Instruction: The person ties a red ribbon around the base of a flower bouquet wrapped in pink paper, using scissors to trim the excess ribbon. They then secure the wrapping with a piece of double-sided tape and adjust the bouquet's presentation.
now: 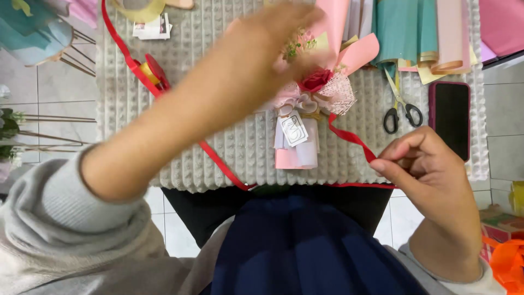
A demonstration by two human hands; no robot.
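A small bouquet (305,109) wrapped in pink paper, with a red rose, white netting and a white tag, lies on the white textured mat (218,82). My left hand (273,43) reaches across it and rests over the bouquet's top, its fingers blurred. A red ribbon (349,136) runs from the bouquet's neck to my right hand (420,164), which pinches its end between thumb and fingers at the mat's front right. The ribbon continues left along the mat to a red spool (153,71).
Black-handled scissors (401,109) and a dark phone in a red case (450,117) lie at the right of the mat. Rolled teal and pink wrapping sheets (426,33) sit at the back right. Orange ribbon (507,262) lies at lower right. Wire stands occupy the left floor.
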